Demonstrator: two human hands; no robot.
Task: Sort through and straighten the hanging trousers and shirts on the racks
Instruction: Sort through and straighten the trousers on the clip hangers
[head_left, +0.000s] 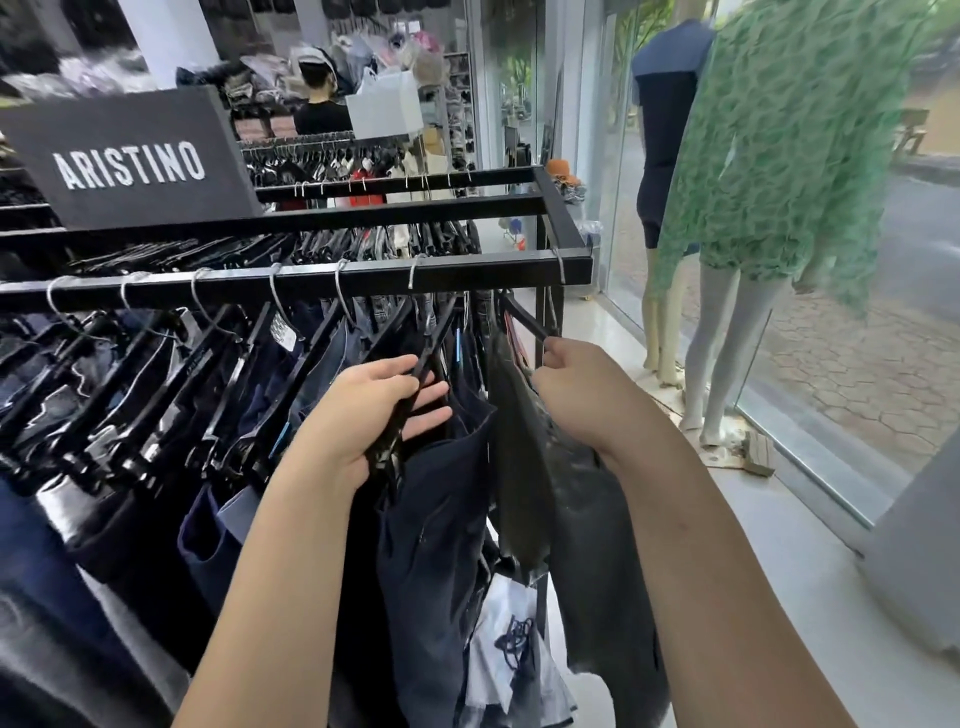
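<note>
A black metal rack rail (467, 273) carries several dark trousers on black clip hangers. My left hand (363, 415) holds the black hanger (415, 384) of a navy pair of trousers (436, 519), thumb over it and fingers straight behind. My right hand (576, 384) grips the end of the last black hanger (524, 319), which carries a dark grey pair of trousers (587, 519) at the rail's right end. More jeans and trousers (156, 415) hang packed together to the left.
A black ARISTINO sign (130, 161) stands on the rack's top. Two mannequins (727, 322) stand at the right by the glass shopfront (831, 389). Behind is a second rack (363, 156) and a person in black (319, 104). A white bag (509, 639) hangs low under the trousers.
</note>
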